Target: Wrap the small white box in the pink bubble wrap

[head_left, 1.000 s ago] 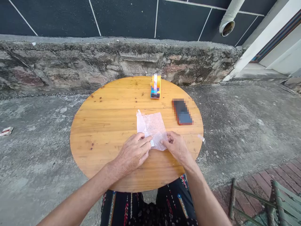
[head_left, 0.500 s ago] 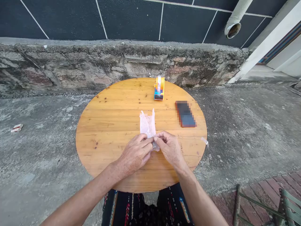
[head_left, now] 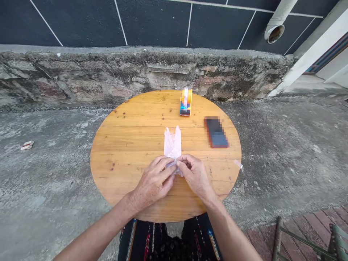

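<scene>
A thin, pale pinkish-white plastic wrap (head_left: 172, 143) lies folded on the round wooden table (head_left: 127, 137), its two far corners sticking up. My left hand (head_left: 156, 175) rests over its near left part, fingers bent but apart, the fingertips touching the wrap. From the other side my right hand (head_left: 194, 174) pinches the wrap's near part between thumb and forefinger. The fingers hide much of the near end. Farther back on the table stands a yellow and blue tape dispenser (head_left: 186, 103) with a roll of tape in it.
A dark phone-like slab with a red-orange edge (head_left: 216, 132), blurred out, lies at the right. A short strip of clear tape (head_left: 238, 165) hangs at the table's right edge. A green chair (head_left: 304, 239) stands lower right; a stone wall base (head_left: 108, 78) runs behind.
My left fingers have lifted slightly and spread from the wrap. The right hand keeps its pinch almost in place. The whole view has shifted a little.
</scene>
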Motion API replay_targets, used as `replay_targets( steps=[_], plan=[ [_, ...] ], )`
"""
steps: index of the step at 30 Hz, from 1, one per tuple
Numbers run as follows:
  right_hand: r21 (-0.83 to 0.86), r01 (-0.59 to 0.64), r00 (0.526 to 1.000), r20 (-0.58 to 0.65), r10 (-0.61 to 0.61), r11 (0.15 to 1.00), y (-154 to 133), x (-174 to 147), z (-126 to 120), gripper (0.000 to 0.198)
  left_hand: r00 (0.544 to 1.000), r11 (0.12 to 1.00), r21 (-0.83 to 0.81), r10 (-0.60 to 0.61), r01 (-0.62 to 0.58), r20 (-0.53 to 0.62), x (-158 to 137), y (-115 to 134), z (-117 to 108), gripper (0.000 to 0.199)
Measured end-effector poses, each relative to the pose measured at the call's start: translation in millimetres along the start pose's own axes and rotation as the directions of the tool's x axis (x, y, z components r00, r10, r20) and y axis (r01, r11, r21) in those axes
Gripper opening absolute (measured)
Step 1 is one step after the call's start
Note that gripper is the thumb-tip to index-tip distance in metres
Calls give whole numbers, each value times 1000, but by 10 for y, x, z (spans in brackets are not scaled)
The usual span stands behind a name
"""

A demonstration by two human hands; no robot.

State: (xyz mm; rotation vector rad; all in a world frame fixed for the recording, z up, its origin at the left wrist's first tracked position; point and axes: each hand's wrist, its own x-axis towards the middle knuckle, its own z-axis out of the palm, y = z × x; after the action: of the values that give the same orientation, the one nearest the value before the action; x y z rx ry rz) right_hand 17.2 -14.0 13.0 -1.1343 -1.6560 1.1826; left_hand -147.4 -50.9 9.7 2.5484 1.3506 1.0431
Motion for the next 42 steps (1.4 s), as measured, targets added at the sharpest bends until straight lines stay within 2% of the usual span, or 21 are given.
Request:
replay_targets(
  steps=[4,7,10,15,22,26,29,33,37,42],
  plan=[
    [1,6,1000,20,-6,1000,-22,4,-13,15,998,996,-81,22,-28,-67,20,-42,-35,28],
    [-8,8,1000,29,-8,1000,-39,7,-22,16,995,998,-57,27,-33,-98,32,-60,-24,20],
    [-15,6,1000,28,-6,1000,-37,13,-19,16,997,1000,-5,25,-26,-76,49,-41,-16,18],
    [-136,30,999,25,-27,990,-23,31,21,15,1000,997,73,12,-11,-12,42,-13,5,17],
    [-255,87,996,47,-77,963,-77,3,35,19,994,999,22,-30,33,-107,-1,-36,92,19],
    [-239,135,989,86,-118,961,-124,-26,-10,20,996,999,-41,-17,14,-91,-1,-27,89,19],
    [-195,112,991,97,-95,974,-132,-50,-74,24,995,993,-115,-29,18,-94,-22,-4,47,26],
    [-123,100,977,200,-74,987,-98,-56,-146,30,993,976,-216,-54,30,-103,-48,12,-9,36],
    [-116,128,968,233,-98,985,-65,-31,-134,28,992,980,-199,0,-26,-128,-53,-22,2,26],
    [-187,212,959,231,-167,959,-84,-1,-88,26,995,987,-159,0,-16,-103,-57,-46,22,22]
  ],
)
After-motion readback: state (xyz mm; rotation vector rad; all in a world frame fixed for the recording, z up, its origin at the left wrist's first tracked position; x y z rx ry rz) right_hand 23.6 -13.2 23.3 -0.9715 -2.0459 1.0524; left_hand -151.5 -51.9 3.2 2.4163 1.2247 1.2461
